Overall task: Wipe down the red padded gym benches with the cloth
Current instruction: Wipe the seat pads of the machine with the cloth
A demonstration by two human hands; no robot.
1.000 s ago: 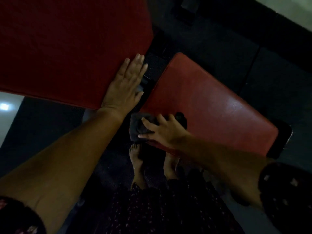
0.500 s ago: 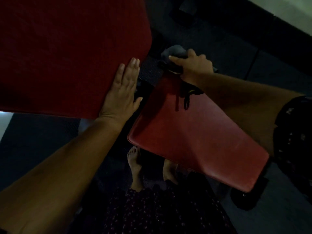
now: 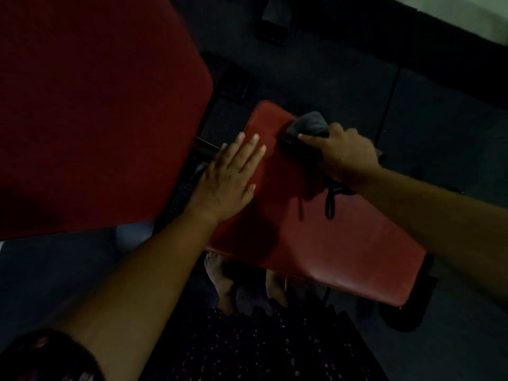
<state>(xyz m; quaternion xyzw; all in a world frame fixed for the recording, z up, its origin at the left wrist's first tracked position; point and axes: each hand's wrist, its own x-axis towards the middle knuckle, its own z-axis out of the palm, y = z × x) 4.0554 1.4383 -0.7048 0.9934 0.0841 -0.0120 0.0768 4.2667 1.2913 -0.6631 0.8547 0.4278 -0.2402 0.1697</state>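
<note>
A: Item one, the grip?
B: Right hand, fingers curled round the grey cloth, clamped on it at the far end of the smaller red padded bench. The cloth lies bunched on the pad's surface near its far corner. A dark strap hangs below the wrist.

A: Item two?
B: Left hand, fingers straight and a little apart, resting flat on the same pad near its left edge. It holds nothing.

A: Item three, surroundings?
B: A larger red padded bench to the left, apart from the smaller one, with dark metal frame showing in the gap. Dark floor mats beyond. Two bare feet below the near edge of the small pad, and dark patterned clothing under them.
</note>
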